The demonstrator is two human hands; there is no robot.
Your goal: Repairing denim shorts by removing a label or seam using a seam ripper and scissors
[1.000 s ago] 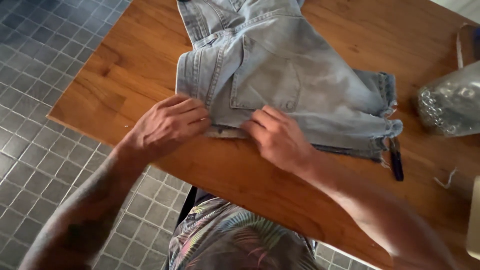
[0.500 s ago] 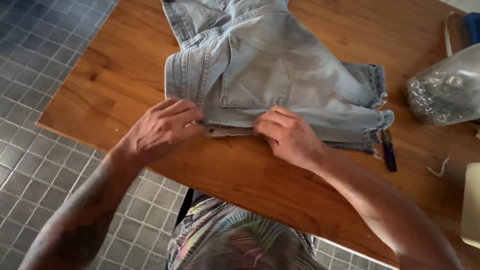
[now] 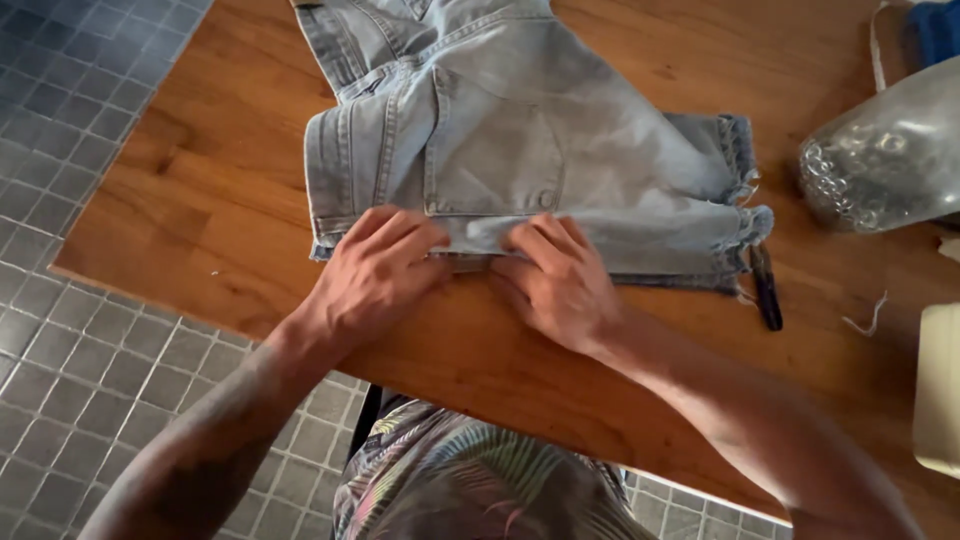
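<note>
Hands [image 3: 375,275] [image 3: 555,280] | grip closed on denim shorts [image 3: 520,150] hem | fingertips hidden, waistband cut off

Domestic setting, likely a home. Evidence: a wooden table [image 3: 230,200] standing on a grey small-tiled floor [image 3: 70,110], folded denim clothing [image 3: 520,140] laid out on it, and a clear plastic bag [image 3: 885,160] at the side.

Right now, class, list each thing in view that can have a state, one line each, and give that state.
Denim shorts: folded, lying flat on the table, frayed hems to the right.
Left hand: pressing the near edge of the shorts, fingers curled.
Right hand: pressing the same edge, beside the left.
Clear plastic bag: lying on the table, apart from the shorts.
Dark pen: lying flat by the frayed hem.
Wooden table: bearing all of these.
</note>
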